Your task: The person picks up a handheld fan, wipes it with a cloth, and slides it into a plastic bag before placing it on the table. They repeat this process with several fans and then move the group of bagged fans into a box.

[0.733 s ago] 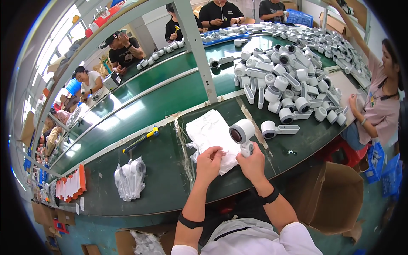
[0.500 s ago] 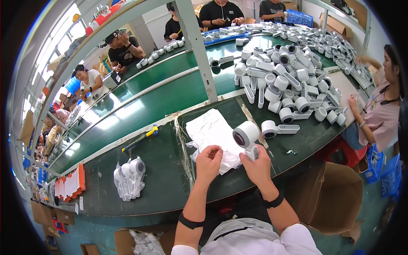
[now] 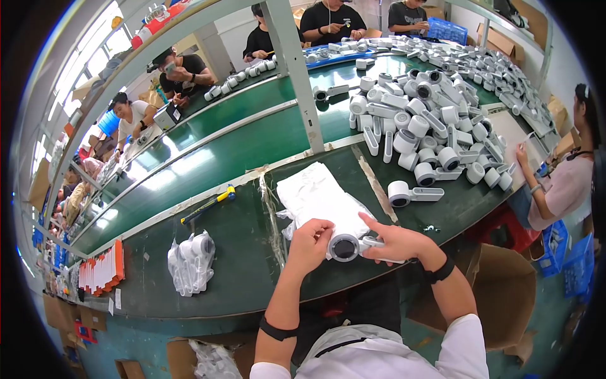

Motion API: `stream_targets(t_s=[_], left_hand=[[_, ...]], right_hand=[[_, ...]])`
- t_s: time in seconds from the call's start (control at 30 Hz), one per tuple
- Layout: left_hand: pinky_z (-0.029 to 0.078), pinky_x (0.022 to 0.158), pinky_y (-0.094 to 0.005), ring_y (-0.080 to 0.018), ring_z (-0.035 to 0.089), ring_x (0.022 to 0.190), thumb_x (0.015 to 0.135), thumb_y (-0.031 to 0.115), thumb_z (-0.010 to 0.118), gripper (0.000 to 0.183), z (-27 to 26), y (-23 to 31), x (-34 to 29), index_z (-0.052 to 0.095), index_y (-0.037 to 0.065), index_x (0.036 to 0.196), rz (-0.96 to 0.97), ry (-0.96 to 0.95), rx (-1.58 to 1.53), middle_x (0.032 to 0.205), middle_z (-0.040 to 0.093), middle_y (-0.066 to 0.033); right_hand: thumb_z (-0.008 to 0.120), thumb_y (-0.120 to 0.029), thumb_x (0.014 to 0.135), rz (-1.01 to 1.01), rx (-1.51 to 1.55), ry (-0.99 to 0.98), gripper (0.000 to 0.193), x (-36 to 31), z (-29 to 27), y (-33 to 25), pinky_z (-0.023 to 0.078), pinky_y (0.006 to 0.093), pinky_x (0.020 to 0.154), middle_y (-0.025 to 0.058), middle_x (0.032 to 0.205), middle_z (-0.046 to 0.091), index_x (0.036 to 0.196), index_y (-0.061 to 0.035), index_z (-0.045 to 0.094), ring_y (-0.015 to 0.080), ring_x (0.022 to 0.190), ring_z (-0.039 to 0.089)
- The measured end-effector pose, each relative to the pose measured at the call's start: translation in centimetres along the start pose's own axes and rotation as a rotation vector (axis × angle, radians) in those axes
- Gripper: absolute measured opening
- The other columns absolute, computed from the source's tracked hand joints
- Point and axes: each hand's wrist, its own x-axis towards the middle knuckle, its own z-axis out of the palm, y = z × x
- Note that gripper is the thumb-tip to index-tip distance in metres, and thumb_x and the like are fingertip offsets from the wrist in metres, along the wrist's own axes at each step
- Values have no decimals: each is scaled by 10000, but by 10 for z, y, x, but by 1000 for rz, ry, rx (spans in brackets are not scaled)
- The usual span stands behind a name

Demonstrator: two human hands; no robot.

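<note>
A white-and-grey handheld device (image 3: 345, 247) with a round head and dark lens-like face lies level, low over the bench's near edge. My right hand (image 3: 404, 240) grips its handle from the right, thumb stretched out over the stack of thin white bags (image 3: 319, 192). Close against the head's left side, my left hand (image 3: 308, 245) is closed in a pinch; what its fingertips hold is hidden. The head overlaps the stack's near end. Another such device (image 3: 415, 193) lies on the bench just beyond my right hand.
A large heap of similar devices (image 3: 429, 120) fills the far right. Left are bagged devices (image 3: 191, 265), a yellow-and-black hammer (image 3: 208, 204) and orange-and-white boxes (image 3: 103, 268). A metal post (image 3: 293, 82) rises ahead. An open carton (image 3: 489, 303) stands right, near a seated co-worker (image 3: 565, 183).
My right hand has lowered the device and turned it from upright to level, bringing its head beside my left hand. The co-worker at right has lowered a raised arm.
</note>
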Motion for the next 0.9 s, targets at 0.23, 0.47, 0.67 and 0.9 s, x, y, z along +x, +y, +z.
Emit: stream_targets(t_s=[0.23, 0.47, 0.67, 0.9], left_hand=[[504, 690, -283, -161, 634, 741, 872, 20, 622, 120, -11, 7, -4, 668, 2, 980, 66, -17, 116, 868, 689, -98], [502, 732, -349, -322, 633, 846, 841, -18, 603, 101, 4, 16, -8, 631, 1, 936, 277, -52, 249, 907, 630, -153], [483, 731, -406, -341, 609, 829, 771, -9, 627, 123, 22, 24, -15, 630, 32, 887, 544, 193, 535, 893, 640, -134], [458, 703, -393, -303, 594, 794, 747, 47, 674, 141, 23, 17, -22, 640, 52, 884, 401, -80, 431, 786, 630, -91]], right_hand=[[622, -326, 887, -12, -1, 32, 691, 21, 9, 13, 518, 291, 580, 69, 765, 647, 1498, -172, 339, 146, 571, 603], [612, -399, 879, -81, -210, 502, 675, 23, 42, 25, 536, 430, 717, 225, 892, 688, 1459, -140, 383, 378, 778, 681], [592, -400, 883, 2, -176, 515, 677, 21, 56, 12, 505, 508, 775, 291, 929, 660, 1454, -132, 347, 474, 873, 633], [611, -302, 881, -39, 46, 615, 722, 34, 65, 30, 532, 417, 626, 203, 796, 684, 1489, -135, 259, 340, 637, 680]])
